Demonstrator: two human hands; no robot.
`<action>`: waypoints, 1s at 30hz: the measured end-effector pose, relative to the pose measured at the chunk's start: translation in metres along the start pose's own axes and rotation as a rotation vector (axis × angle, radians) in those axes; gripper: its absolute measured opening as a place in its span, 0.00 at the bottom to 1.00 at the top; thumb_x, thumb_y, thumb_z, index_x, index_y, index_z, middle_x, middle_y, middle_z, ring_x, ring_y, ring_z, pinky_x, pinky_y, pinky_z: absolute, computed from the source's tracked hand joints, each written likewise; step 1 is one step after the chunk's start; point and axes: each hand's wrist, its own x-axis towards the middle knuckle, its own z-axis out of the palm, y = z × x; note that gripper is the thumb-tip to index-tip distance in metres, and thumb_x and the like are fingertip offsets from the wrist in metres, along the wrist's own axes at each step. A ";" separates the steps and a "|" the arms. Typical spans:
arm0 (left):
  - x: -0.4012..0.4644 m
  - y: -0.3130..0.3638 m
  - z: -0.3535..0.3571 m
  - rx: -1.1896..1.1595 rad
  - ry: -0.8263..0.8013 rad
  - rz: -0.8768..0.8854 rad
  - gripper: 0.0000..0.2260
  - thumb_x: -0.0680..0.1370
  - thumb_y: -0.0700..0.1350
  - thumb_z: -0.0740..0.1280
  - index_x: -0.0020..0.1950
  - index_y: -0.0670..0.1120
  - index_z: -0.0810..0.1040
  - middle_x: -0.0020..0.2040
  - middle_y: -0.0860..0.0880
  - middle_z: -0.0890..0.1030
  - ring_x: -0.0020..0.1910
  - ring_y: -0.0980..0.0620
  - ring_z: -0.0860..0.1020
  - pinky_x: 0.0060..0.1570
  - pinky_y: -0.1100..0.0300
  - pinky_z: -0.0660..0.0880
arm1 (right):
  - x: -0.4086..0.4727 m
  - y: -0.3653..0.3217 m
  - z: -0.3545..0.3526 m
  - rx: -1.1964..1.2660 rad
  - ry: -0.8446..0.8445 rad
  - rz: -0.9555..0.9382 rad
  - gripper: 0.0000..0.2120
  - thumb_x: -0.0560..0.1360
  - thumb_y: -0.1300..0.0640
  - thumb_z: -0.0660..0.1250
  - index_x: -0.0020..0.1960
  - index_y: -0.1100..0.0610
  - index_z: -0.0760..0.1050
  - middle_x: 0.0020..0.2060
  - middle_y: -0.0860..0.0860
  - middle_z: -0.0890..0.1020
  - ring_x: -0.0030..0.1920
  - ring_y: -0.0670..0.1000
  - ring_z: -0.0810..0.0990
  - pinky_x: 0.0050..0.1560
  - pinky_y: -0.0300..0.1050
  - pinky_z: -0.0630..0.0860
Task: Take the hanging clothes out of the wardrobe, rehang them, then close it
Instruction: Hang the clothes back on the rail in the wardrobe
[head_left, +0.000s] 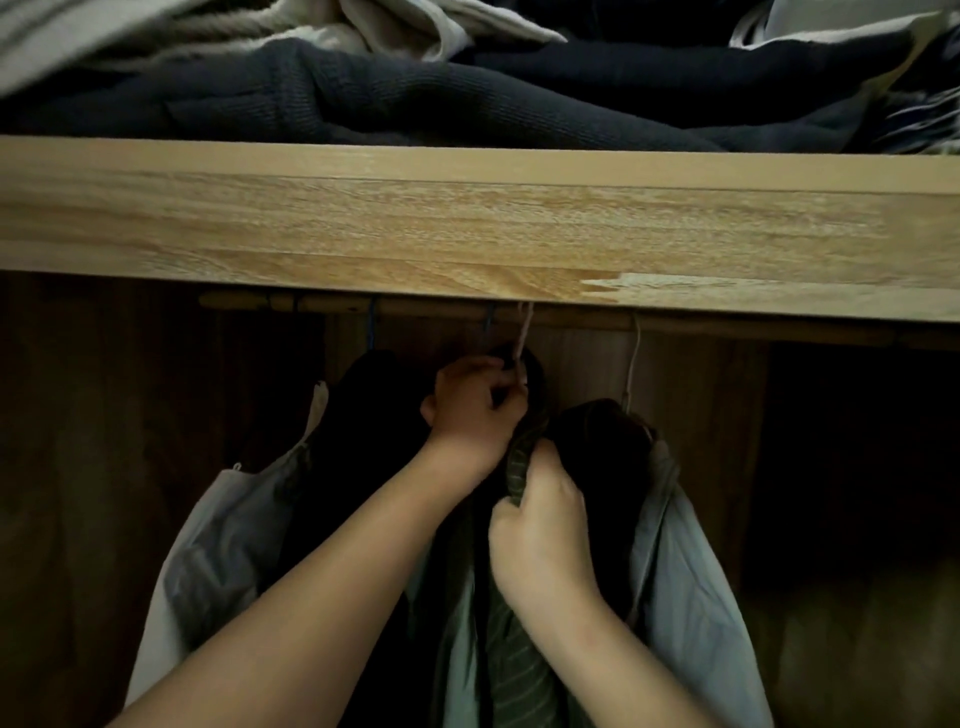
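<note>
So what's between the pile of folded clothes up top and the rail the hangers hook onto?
In the head view, a thick wooden shelf board lies between the folded clothes above and the rail beneath.

Two hands, the left (470, 410) and the right (540, 530), one wooden rail (322, 305), one wooden shelf (467, 228), four hanger hooks (524, 332) on the rail, and about four hanging garments (218, 551), their exact number unclear in the dark.
</note>
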 end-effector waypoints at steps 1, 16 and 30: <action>0.000 -0.002 0.001 0.006 0.005 0.015 0.09 0.77 0.45 0.65 0.54 0.45 0.81 0.65 0.51 0.72 0.69 0.51 0.63 0.66 0.59 0.57 | 0.000 0.001 0.004 0.004 0.011 0.000 0.16 0.72 0.70 0.58 0.56 0.56 0.69 0.49 0.50 0.75 0.55 0.52 0.75 0.56 0.41 0.71; -0.026 -0.042 -0.003 -0.005 -0.208 -0.205 0.14 0.75 0.45 0.66 0.60 0.43 0.74 0.57 0.43 0.79 0.56 0.44 0.77 0.57 0.51 0.75 | 0.010 0.016 -0.004 -0.003 -0.295 0.037 0.12 0.69 0.64 0.64 0.51 0.56 0.70 0.40 0.51 0.77 0.44 0.53 0.77 0.38 0.41 0.72; -0.030 -0.058 -0.070 0.002 0.044 -0.263 0.09 0.77 0.37 0.62 0.55 0.38 0.76 0.52 0.38 0.79 0.52 0.42 0.77 0.45 0.60 0.70 | 0.013 -0.026 0.043 0.175 -0.447 -0.059 0.18 0.68 0.67 0.61 0.57 0.56 0.70 0.41 0.51 0.75 0.48 0.57 0.77 0.46 0.44 0.73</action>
